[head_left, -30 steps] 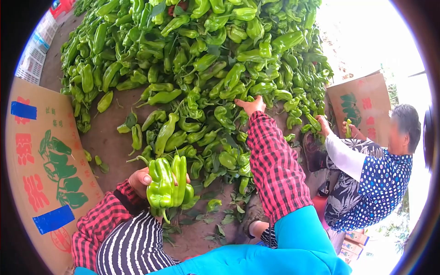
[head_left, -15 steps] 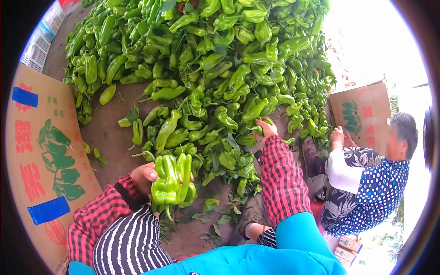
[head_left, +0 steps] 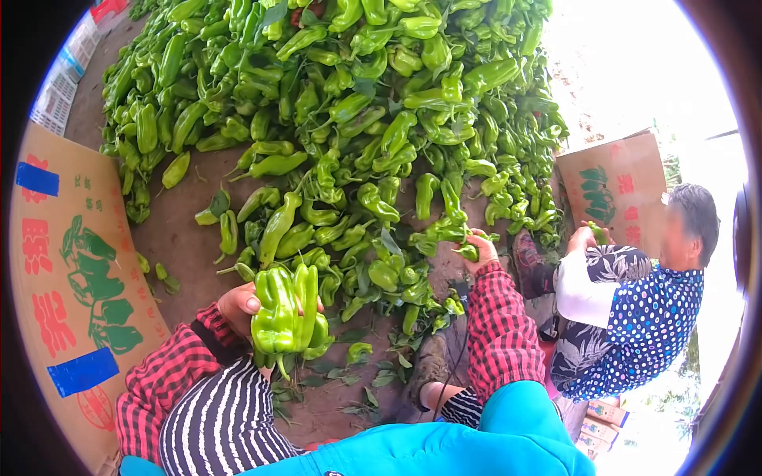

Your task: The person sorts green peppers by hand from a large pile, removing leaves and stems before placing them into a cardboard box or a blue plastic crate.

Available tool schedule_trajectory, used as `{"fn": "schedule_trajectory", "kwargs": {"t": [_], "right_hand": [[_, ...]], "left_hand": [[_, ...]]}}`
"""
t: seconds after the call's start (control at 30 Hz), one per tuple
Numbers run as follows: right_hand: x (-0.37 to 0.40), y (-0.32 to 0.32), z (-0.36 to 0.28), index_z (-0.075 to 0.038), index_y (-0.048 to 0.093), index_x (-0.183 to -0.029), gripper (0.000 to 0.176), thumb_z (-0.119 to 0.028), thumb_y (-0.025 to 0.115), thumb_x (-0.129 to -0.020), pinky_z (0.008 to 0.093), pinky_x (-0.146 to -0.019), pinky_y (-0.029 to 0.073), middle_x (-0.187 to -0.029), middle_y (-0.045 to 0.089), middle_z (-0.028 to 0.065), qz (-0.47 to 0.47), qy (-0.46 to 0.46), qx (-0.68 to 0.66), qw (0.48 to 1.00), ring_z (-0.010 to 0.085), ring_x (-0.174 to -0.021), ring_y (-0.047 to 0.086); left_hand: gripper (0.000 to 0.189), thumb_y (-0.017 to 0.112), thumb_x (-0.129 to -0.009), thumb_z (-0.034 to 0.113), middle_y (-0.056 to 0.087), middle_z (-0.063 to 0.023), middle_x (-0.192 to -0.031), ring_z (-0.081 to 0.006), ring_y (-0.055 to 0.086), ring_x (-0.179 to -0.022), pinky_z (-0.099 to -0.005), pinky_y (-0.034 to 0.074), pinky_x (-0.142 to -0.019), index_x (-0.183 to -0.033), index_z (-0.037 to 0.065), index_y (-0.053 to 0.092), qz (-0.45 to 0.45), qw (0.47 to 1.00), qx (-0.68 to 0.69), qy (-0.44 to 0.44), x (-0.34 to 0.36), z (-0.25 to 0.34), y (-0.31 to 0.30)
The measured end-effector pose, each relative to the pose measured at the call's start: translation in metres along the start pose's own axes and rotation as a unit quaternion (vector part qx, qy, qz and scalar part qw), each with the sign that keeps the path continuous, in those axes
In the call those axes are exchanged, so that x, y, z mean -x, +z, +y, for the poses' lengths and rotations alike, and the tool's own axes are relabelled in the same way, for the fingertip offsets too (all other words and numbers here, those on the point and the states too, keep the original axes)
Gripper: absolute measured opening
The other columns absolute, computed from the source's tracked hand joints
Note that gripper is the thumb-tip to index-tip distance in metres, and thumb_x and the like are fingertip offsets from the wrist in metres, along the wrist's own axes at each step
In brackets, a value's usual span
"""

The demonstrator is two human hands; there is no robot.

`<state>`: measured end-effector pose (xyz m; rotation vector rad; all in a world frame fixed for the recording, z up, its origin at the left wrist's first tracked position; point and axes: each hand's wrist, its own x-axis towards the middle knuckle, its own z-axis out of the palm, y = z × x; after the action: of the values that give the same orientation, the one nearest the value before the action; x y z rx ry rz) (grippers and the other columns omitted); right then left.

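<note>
Held peppers: we record a bunch of green peppers (head_left: 278,313) left of centre in the lower half of the frame; skins glossy, light to mid green, with bright highlights.
Form: blocky, deeply furrowed bodies packed side by side; we note a narrower, straighter one on the right and a thin curved stem hanging below.
Left hand: our left hand (head_left: 236,308) is clamped on the bunch from its left side, thumb on the near face, fingers mostly hidden behind.
Right hand: our right hand (head_left: 484,255), right of centre, has its fingers against a small green pepper (head_left: 468,252); we cannot tell whether they close on it.
Heap: we see loose green peppers (head_left: 357,103) filling the upper middle and thinning toward the centre.
Floor: brown, with scattered leaves (head_left: 381,379) at lower centre.
Left edge: a printed cardboard sheet (head_left: 147,325) with blue tape; white crates (head_left: 55,103) at upper left.
Right side: a co-worker (head_left: 655,317) in a dotted top holds a green pepper (head_left: 600,234) before another printed cardboard sheet (head_left: 579,170).
</note>
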<state>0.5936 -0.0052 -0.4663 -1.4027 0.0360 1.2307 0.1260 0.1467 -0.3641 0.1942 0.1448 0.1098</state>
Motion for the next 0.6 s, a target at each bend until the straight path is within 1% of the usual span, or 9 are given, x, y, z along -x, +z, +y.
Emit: {"fn": "schedule_trajectory", "kwargs": {"t": [0.13,0.2,0.27,0.3,0.33,0.4,0.47,0.53,0.6], "right_hand": [[0.017,-0.026,-0.033,-0.008,0.054,-0.089,0.021,-0.001,0.06,-0.07,0.0408,-0.063,0.051,-0.087,0.06,0.0112,-0.015,-0.016,0.022,1.0,0.0281,-0.075,0.058],[0.015,-0.032,-0.048,-0.003,0.056,-0.085,0.022,-0.001,0.063,-0.065,0.0413,-0.059,0.051,-0.08,0.06,0.0114,0.045,-0.005,0.087,0.995,0.0263,-0.067,0.059],[-0.001,-0.035,-0.056,-0.004,0.059,-0.083,0.023,-0.004,0.066,-0.062,0.0373,-0.06,0.05,-0.08,0.06,0.0084,0.112,-0.05,0.221,0.968,0.0226,-0.067,0.059],[-0.002,-0.031,-0.058,-0.006,0.061,-0.082,0.024,-0.006,0.067,-0.06,0.0327,-0.061,0.049,-0.079,0.061,0.0053,0.07,-0.153,0.337,0.927,0.0194,-0.067,0.059],[-0.011,-0.026,-0.064,-0.005,0.062,-0.084,0.028,-0.004,0.069,-0.056,0.0309,-0.061,0.048,-0.078,0.061,0.0055,0.09,-0.159,0.404,0.897,0.019,-0.066,0.058],[-0.04,-0.031,-0.071,-0.009,0.064,-0.085,0.037,0.002,0.07,-0.051,0.0279,-0.073,0.047,-0.084,0.064,0.0041,0.101,-0.104,0.49,0.859,0.0179,-0.085,0.06],[-0.029,0.027,-0.067,-0.008,0.064,-0.087,0.037,0.004,0.069,-0.052,0.0273,-0.072,0.046,-0.084,0.063,0.0061,0.198,-0.064,0.432,0.877,0.0176,-0.083,0.059],[-0.029,0.048,-0.057,-0.007,0.059,-0.109,0.055,-0.002,0.069,-0.056,0.0288,-0.077,0.047,-0.1,0.061,0.0093,0.085,-0.121,0.562,0.813,0.0189,-0.089,0.059],[-0.035,0.072,-0.039,-0.011,0.056,-0.115,0.062,-0.001,0.069,-0.056,0.0296,-0.078,0.046,-0.095,0.063,0.01,0.048,-0.143,0.651,0.744,0.0204,-0.085,0.059]], "left_hand": [[0.053,0.062,-0.065,0.034,0.041,-0.0259,-0.122,-0.0428,0.041,-0.113,-0.0542,0.034,-0.093,-0.104,-0.002,0.058,-0.026,0.999,-0.046,0.013,0.002,0.001,-0.001],[0.053,0.062,-0.065,0.035,0.04,-0.0264,-0.122,-0.0428,0.042,-0.112,-0.0542,0.034,-0.093,-0.104,-0.002,0.058,-0.028,0.998,-0.047,0.013,0.001,0.001,-0.001],[0.054,0.062,-0.066,0.035,0.04,-0.027,-0.122,-0.0423,0.042,-0.112,-0.054,0.034,-0.093,-0.104,-0.002,0.058,-0.034,0.998,-0.058,0.01,0.0,0.002,-0.001],[0.054,0.062,-0.066,0.035,0.04,-0.027,-0.122,-0.0423,0.042,-0.112,-0.054,0.034,-0.093,-0.104,-0.002,0.058,-0.033,0.998,-0.057,0.01,0.0,0.002,0.0],[0.054,0.062,-0.066,0.036,0.04,-0.0272,-0.123,-0.0421,0.042,-0.112,-0.054,0.034,-0.093,-0.104,-0.002,0.058,-0.029,0.998,-0.061,0.011,0.0,0.001,0.0],[0.054,0.062,-0.066,0.036,0.04,-0.0274,-0.123,-0.0419,0.042,-0.112,-0.054,0.034,-0.092,-0.104,-0.002,0.058,-0.023,0.998,-0.065,0.012,0.0,0.002,-0.002],[0.054,0.063,-0.066,0.035,0.04,-0.0272,-0.123,-0.0418,0.042,-0.112,-0.0537,0.034,-0.093,-0.105,-0.002,0.058,-0.024,0.998,-0.061,0.008,0.001,0.002,-0.004],[0.053,0.063,-0.066,0.035,0.04,-0.027,-0.123,-0.0419,0.042,-0.112,-0.0534,0.034,-0.093,-0.105,-0.001,0.058,-0.016,0.998,-0.055,0.012,0.001,0.002,-0.003],[0.053,0.063,-0.066,0.035,0.04,-0.0268,-0.123,-0.0419,0.042,-0.112,-0.0531,0.034,-0.093,-0.105,-0.001,0.058,-0.01,0.999,-0.049,0.012,0.0,0.001,-0.001]]}}
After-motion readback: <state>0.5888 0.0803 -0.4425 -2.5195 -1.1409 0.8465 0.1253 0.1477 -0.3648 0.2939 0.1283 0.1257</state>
